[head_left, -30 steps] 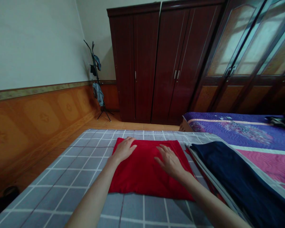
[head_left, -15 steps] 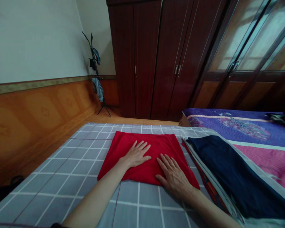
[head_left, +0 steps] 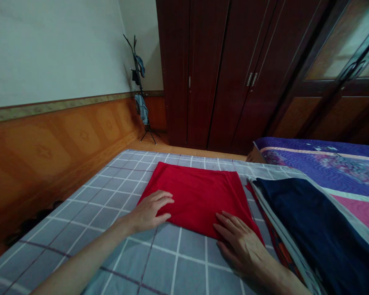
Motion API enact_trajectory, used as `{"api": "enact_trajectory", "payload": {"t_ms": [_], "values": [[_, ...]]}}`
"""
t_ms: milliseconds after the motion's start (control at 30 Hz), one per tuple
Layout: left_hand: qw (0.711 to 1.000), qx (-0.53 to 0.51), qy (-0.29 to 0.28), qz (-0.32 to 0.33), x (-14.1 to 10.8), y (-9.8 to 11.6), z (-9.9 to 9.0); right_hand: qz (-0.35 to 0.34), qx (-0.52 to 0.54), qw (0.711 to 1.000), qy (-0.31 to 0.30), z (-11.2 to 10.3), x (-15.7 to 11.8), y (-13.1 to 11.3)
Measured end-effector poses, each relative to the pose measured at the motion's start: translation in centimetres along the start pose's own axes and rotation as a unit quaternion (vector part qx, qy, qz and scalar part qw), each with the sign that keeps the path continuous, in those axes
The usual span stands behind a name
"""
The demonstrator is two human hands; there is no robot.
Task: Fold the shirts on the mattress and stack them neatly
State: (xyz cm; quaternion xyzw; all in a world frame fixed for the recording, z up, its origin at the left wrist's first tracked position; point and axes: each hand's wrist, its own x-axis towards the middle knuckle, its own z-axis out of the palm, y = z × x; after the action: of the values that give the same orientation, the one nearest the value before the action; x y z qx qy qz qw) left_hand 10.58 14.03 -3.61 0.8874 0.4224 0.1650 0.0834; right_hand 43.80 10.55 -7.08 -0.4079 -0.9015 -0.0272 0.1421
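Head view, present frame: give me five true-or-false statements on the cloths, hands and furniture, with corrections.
1. The flat, folded red cloth lies on a white-gridded grey fabric cover. True.
2. The left hand is clenched into a fist. False: it is open, fingers over the red cloth's near-left edge.
3. The folded navy-blue cloth lies right of the red cloth. True.
4. The slim black coat stand is right of the dark red-brown wardrobe. False: it is left.
5. The right hand is at the red cloth's near edge. True.

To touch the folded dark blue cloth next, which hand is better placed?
Probably the right hand: it is over the near right edge of the folded red cloth, nearer the dark blue cloth; the left hand is farther left.
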Motion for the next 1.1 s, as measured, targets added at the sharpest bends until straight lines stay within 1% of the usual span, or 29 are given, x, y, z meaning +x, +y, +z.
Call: {"api": "enact_trajectory", "payload": {"t_ms": [67,133,233,367,467,600,700,767,833,867,933,1000,1067,1100], "values": [[1.0,-0.005,0.007,-0.006,-2.3,0.4,0.2,-0.025,-0.007,1.0,0.011,-0.3,0.3,-0.1],[1.0,0.003,0.018,-0.015,-3.6,0.3,0.8,-0.043,-0.019,0.999,0.02,-0.5,0.6,0.0],[1.0,0.015,0.025,-0.009,-3.9,-0.3,1.7,-0.077,-0.051,0.995,0.022,-0.6,0.5,0.4],[1.0,0.029,0.011,-0.001,-3.5,-0.8,1.8,-0.101,-0.124,0.986,0.048,-0.6,-0.1,1.3],[0.997,0.071,0.012,0.005,-3.8,-1.3,1.6,-0.076,-0.13,0.988,0.044,-1.5,-0.2,1.9],[0.994,0.107,0.034,0.004,-4.2,-2.6,1.1,-0.029,-0.1,0.994,-0.016,-3.0,0.0,2.4],[0.994,0.103,0.035,-0.001,-4.2,-3.0,0.5,-0.019,-0.134,0.99,-0.038,-2.8,-0.2,2.3],[0.995,0.09,0.042,-0.005,-4.1,-2.5,0.3,-0.014,-0.156,0.987,-0.046,-2.4,-0.5,2.0],[0.996,0.065,0.057,0.0,-3.9,-1.5,0.3,-0.007,-0.158,0.986,-0.053,-2.3,-0.7,1.6],[0.997,0.048,0.056,0.008,-3.8,-0.9,0.4,-0.005,-0.152,0.987,-0.053,-2.4,-0.8,1.4],[0.999,0.019,0.032,0.026,-3.5,0.3,0.7,-0.003,-0.139,0.989,-0.052,-2.9,-0.7,1.2],[1.0,0.006,0.004,0.029,-3.2,1.3,1.0,0.005,-0.131,0.99,-0.051,-3.4,-0.5,1.1],[1.0,-0.003,0.003,0.026,-2.8,2.2,1.2,0.015,-0.127,0.991,-0.04,-3.6,-0.2,1.0],[0.999,-0.01,0.005,0.031,-2.7,2.6,1.3,0.01,-0.12,0.992,-0.026,-3.6,-0.1,0.8]]}}
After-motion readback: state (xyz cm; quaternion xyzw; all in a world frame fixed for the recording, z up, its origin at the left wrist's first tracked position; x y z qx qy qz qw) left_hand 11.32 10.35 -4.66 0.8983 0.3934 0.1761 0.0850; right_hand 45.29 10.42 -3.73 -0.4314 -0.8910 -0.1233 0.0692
